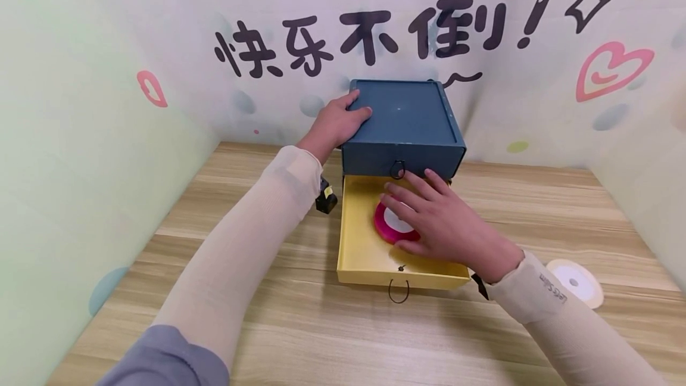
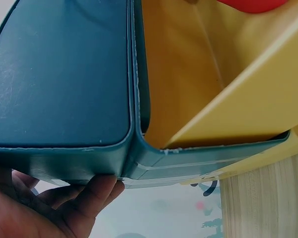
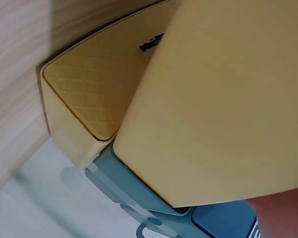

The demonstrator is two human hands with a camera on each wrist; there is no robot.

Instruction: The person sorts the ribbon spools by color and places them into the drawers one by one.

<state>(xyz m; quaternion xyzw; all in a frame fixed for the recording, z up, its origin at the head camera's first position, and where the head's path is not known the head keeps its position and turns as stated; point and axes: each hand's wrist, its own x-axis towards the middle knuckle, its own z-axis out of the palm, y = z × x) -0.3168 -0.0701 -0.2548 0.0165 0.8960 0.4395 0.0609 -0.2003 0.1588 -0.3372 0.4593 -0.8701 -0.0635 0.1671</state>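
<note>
1 pale disc [image 1: 583, 283] lies on the wood-grain table [image 1: 300, 332]; behind, a white backdrop [image 1: 514, 100] bears black lettering [image 1: 368, 43].

Looks like a small screened booth, wider room type unclear: wood-grain worktop [image 1: 268, 326], printed cloth backdrop [image 1: 514, 94] at 12 o'clock with black Chinese lettering [image 1: 368, 37], pink heart [image 1: 605, 79] at 2 o'clock, pale green side panel [image 1: 64, 136] at 9 o'clock along worktop edge.
</note>
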